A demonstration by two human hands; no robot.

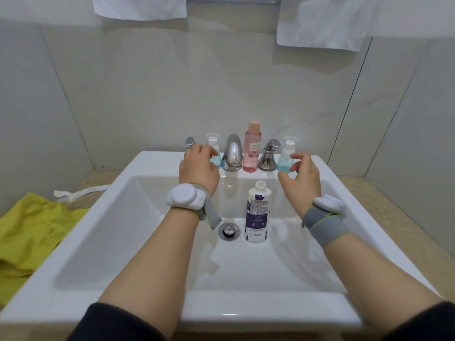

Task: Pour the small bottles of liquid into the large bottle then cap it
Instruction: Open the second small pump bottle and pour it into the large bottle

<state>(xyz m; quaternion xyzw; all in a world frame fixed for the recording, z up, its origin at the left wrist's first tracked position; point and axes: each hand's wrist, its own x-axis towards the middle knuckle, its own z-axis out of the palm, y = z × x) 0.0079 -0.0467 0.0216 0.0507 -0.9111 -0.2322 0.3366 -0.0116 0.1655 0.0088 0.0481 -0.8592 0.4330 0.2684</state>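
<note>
I see a big white and purple bottle (257, 212) standing in the sink (103, 217), and its label has lots of tiny print that I cannot read. Near its bottom there is a dark strip with a few white signs, too blurry for me to make out. The tall pink bottle (251, 150) by the tap has a short word on it, also too small to read.

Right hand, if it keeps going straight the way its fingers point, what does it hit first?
Most likely the small blue pump bottle on the sink ledge; the right hand has its fingers spread just short of it, though depth is unclear.
</note>
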